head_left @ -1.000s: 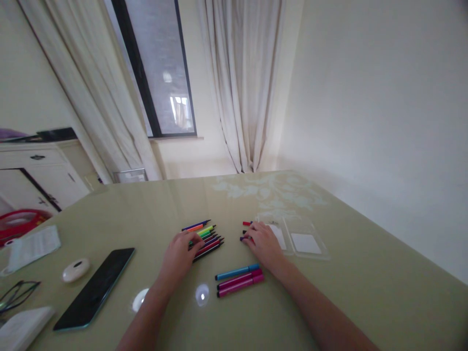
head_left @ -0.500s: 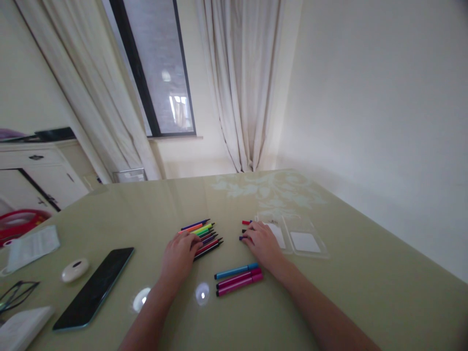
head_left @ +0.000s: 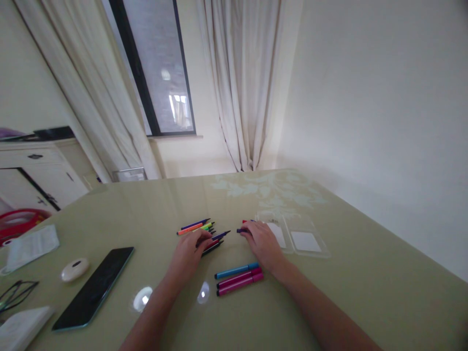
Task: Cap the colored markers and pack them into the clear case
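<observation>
My left hand [head_left: 192,248] is closed on a purple felt-tip marker [head_left: 221,236], whose bare dark tip points right. Around and under that hand lie several uncapped markers, among them an orange one [head_left: 190,229] and a black one [head_left: 213,247]. A dark purple cap [head_left: 240,230] is pinched in my right hand [head_left: 261,241], its end facing the marker's tip across a small gap. A red cap [head_left: 245,222] shows just beyond the right fingers; other caps there are mostly hidden. Nearer to me lie a blue capped marker [head_left: 236,271] and two magenta markers [head_left: 239,283].
An open clear plastic case [head_left: 318,236] with white inserts lies beside my right hand. On the left are a phone [head_left: 93,290], a white oval case [head_left: 75,269], a face mask [head_left: 32,246] and glasses [head_left: 18,295]. A wall [head_left: 383,122] runs along the table's right side.
My left hand has moved right, bringing the purple marker out of the row towards my right hand. The right hand has raised the purple cap slightly away from me.
</observation>
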A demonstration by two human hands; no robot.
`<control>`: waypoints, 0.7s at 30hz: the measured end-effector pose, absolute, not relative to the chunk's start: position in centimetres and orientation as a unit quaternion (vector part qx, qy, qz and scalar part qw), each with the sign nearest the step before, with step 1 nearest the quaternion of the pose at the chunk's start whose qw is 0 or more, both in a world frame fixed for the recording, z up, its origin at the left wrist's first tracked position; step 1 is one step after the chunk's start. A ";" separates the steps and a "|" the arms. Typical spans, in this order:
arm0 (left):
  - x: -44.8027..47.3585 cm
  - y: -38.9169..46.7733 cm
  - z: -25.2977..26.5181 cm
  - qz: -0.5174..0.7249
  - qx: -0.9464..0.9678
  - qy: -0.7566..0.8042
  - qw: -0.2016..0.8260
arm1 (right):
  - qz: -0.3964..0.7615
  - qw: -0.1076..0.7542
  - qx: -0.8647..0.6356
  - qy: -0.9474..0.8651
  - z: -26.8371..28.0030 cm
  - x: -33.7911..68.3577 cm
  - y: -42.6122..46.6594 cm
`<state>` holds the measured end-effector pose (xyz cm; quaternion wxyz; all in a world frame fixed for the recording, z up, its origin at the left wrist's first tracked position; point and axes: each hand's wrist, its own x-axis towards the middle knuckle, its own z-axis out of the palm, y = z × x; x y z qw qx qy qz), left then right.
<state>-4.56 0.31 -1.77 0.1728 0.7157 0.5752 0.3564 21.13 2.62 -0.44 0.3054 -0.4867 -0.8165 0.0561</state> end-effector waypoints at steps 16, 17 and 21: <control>-3.0 -0.5 -0.8 0.351 0.741 0.537 0.197 | 0.069 0.308 -0.440 -0.840 0.3 20.8 1.6; -2.8 -0.6 -0.7 0.353 0.738 0.538 0.203 | 0.070 0.310 -0.439 -0.841 0.3 20.7 1.5; -2.4 -0.8 -0.7 0.365 0.730 0.539 0.208 | 0.090 0.336 -0.425 -0.836 0.0 20.9 1.6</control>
